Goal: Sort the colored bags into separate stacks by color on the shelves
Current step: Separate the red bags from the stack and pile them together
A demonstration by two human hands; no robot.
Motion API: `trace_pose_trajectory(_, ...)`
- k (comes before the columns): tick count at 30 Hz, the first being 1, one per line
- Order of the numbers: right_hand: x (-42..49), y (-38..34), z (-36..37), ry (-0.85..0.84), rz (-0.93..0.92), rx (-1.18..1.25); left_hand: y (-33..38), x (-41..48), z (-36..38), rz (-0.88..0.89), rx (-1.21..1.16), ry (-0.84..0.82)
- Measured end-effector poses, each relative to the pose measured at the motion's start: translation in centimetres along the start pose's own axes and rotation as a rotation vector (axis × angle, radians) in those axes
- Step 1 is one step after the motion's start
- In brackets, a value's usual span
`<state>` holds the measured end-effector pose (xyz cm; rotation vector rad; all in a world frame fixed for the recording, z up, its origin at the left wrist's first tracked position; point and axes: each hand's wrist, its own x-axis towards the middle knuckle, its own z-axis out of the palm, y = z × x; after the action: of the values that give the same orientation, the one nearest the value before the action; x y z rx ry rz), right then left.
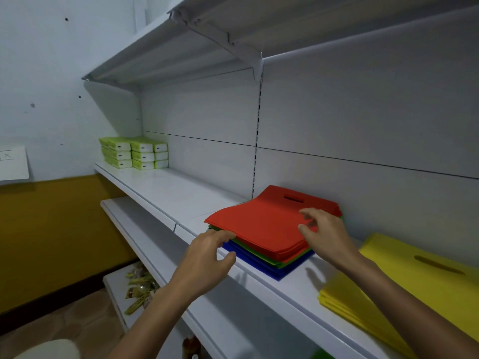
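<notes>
Fingers of my left hand [207,251] pinch the near-left corner of the mixed stack, at the green bags [261,255] and blue bags [272,268]. My right hand [320,230] rests loose and spread on the red bags [259,221] on top, mid-frame on the white shelf [160,187]. Yellow bags [404,281] lie lower right, well apart. Green-and-white boxes [134,152] sit centre left.
</notes>
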<state>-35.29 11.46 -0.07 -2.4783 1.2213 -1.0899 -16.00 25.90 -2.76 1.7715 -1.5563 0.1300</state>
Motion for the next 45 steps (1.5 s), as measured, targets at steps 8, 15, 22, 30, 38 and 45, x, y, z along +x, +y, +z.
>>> trace_pose_trajectory(8,4.2,0.7,1.5,-0.024,-0.019,-0.065,-1.8,4.2,1.7,-0.010,-0.029,0.008)
trace_pose_trajectory(15,6.3,1.5,2.8,0.019,0.029,-0.124,-4.5,8.1,3.3,0.004,-0.090,-0.035)
trace_pose_trajectory(22,9.0,2.3,4.5,0.124,0.199,-0.204,-8.8,13.9,5.2,0.090,-0.164,-0.162)
trace_pose_trajectory(30,10.3,1.5,5.6,0.181,0.345,-0.321,-13.9,20.8,6.3,0.165,-0.161,-0.234)
trace_pose_trajectory(38,7.8,4.3,6.2,0.236,0.647,-0.451,-15.1,23.3,9.1,0.096,-0.193,-0.315)
trace_pose_trajectory(45,6.7,5.6,7.6,0.177,0.808,-0.393,-14.9,23.5,10.4,0.060,-0.201,-0.339)
